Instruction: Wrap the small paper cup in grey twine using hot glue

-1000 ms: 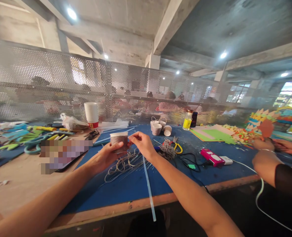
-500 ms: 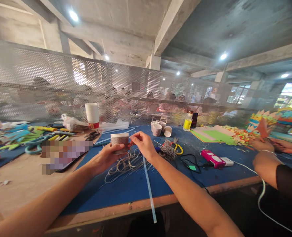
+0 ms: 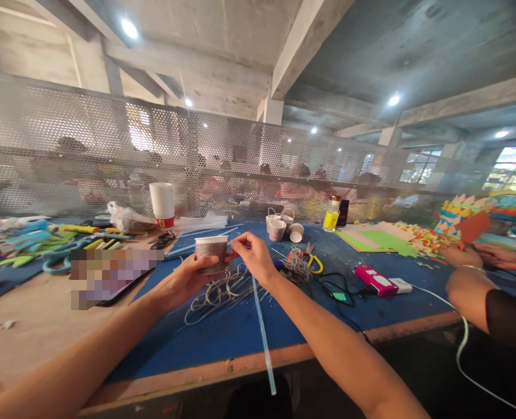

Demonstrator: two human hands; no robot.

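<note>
A paper cup with a white rim and grey cord wound round its wall is gripped upright in my left hand. Close against the cup's right side, my right hand is closed in a pinch; whatever lies between its fingertips is too small to make out. Loose loops of grey cord lie on the blue mat below both hands. A translucent glue stick slants down from under my right hand past the table edge.
Small cord-covered cups, tangled cord and yellow-handled pliers lie ahead. A pink power strip with cables sits right. Stacked paper cups and a phone are left. Another person's hands work far right.
My hands and the cup have hardly moved. At far right, the orange piece by the other person's hands has tilted and shifted slightly right.
</note>
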